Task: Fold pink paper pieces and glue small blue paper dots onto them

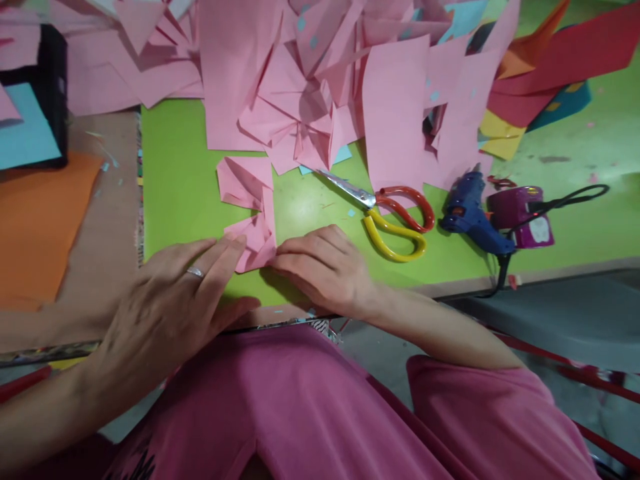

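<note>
Your two bare hands work low over a lime-green counter (175, 140), close to its near edge. Between them lies a small folded piece of plain pink paper (268, 217), flat on the green, with two pleated flaps opening along its left side. Your left hand (170, 300), wearing a silver ring (195, 272), lies palm down with its grip open, fingers stretched out and fingertips on the paper's lower flap. Your right hand (325, 270) is bent, fingers close together, its tips at the paper's lower right corner; whether that grip pinches the edge or only presses it, you cannot tell from this view.

Just beyond your right hand rest metal scissors with one red and one yellow handle (371, 200), blades slightly apart and pointing up and left. Farther right are a dark blue glue gun (470, 207) and, just beside it, a purple box-shaped block with a black cable (517, 213). Across the far side spreads a heap of loose and folded pink paper sheets (240, 87), with red card (575, 57) at its right end. On your left, a plain orange paper sheet (40, 233) lies on a brown surface (97, 233).
</note>
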{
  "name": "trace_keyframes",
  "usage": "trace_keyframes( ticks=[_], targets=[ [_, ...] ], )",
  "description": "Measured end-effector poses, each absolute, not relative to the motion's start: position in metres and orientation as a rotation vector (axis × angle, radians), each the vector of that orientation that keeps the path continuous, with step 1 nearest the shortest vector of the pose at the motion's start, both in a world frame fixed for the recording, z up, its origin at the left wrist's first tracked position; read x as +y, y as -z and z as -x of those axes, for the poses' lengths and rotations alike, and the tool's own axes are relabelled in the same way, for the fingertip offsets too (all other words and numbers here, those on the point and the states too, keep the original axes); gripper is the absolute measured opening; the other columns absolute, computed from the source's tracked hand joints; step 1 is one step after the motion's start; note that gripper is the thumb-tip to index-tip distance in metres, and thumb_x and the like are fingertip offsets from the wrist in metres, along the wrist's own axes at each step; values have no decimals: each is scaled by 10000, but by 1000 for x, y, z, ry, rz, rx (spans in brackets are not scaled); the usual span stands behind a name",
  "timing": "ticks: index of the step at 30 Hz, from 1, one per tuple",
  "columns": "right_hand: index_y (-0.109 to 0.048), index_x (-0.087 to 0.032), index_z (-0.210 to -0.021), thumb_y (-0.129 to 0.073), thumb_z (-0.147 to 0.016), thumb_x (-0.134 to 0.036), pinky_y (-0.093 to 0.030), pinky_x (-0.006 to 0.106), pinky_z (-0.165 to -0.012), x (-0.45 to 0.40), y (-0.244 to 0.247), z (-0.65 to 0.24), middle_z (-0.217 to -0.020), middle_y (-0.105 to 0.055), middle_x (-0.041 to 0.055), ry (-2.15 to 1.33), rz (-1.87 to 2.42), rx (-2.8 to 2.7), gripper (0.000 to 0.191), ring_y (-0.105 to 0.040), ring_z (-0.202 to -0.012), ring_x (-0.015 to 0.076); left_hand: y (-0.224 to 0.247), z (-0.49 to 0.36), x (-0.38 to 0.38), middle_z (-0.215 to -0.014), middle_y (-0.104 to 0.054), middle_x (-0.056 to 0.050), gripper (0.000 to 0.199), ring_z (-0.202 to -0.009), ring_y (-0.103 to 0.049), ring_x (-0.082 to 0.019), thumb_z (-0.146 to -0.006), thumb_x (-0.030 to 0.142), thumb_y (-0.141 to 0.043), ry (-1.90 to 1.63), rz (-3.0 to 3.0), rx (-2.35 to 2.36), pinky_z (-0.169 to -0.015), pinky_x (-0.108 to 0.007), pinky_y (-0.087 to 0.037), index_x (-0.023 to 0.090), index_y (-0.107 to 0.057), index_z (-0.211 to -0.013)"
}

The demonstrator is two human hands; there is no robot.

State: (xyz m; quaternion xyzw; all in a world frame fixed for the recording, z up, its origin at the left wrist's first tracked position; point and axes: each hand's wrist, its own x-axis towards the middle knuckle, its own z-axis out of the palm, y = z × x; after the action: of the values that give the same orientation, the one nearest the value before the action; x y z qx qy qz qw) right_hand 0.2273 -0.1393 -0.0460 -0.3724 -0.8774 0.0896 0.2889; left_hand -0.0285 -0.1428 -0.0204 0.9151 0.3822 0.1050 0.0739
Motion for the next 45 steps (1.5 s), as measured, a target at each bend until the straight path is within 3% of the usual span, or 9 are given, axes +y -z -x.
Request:
trace_keyframes(
  ticks=[4, 8, 13, 22, 31, 37, 45],
  targets=[
    [-664, -184, -1040, -602, -1016, -306, -464, 315, -787, -135, 44, -225, -913, -759, 17, -575, 1111, -2182, 139, -645, -822, 142, 23, 26, -145, -1385, -647, -168, 653, -1200, -655, -339, -979, 344, -620, -324, -2791, 1150, -969, -513, -561, 183, -332, -1542],
    [-699, -200, -998, -591, -1004, -221, -414, 333, -758, -134, 45, -227, -975, -770, 17, -494, 961, -2287, 110, -625, -827, 145, 24, 25, -152, -1423, -631, -169, 562, -1236, -634, -340, -974, 296, -624, -275, -2894, 1186, -992, -505, -540, 157, -427, -1481],
    [-726, -215, -986, -625, -1002, -324, -403, 339, -786, -134, 45, -230, -1013, -759, 17, -524, 904, -2374, 149, -618, -859, 146, 22, 24, -155, -1468, -603, -165, 487, -1252, -627, -335, -988, 293, -601, -168, -2929, 1210, -990, -496, -533, 143, -474, -1434],
    [-637, -170, -903, -594, -1009, -437, -474, 293, -733, -137, 45, -222, -867, -693, 49, -560, 1240, -2154, 291, -610, -777, 148, 24, 26, -157, -1500, -573, -172, 591, -1274, -610, -340, -983, 282, -609, -155, -2938, 1199, -1010, -502, -515, 145, -394, -1516],
    [-694, -187, -1047, -513, -1042, -198, -495, 277, -696, -143, 45, -225, -933, -712, 44, -174, 1163, -2395, 182, -628, -800, 147, 23, 27, -158, -1508, -559, -189, 587, -1282, -603, -339, -972, 264, -630, -179, -2969, 1176, -1015, -491, -503, 111, -420, -1499],
    [-683, -122, -1096, -601, -996, -186, -501, 286, -640, -145, 46, -226, -901, -731, 50, 34, 1037, -2418, 144, -593, -737, 148, 22, 27, -156, -1488, -579, -187, 547, -1261, -621, -338, -970, 263, -637, -205, -2987, 1157, -1006, -480, -506, 105, -457, -1462],
    [-684, -140, -1168, -539, -1022, -167, -496, 306, -692, -146, 40, -230, -996, -763, 40, -2, 1011, -2542, 208, -622, -812, 165, 21, 24, -156, -1463, -599, -200, 529, -1250, -617, -332, -970, 261, -640, -180, -3022, 1161, -995, -470, -498, 77, -484, -1441]
  ],
)
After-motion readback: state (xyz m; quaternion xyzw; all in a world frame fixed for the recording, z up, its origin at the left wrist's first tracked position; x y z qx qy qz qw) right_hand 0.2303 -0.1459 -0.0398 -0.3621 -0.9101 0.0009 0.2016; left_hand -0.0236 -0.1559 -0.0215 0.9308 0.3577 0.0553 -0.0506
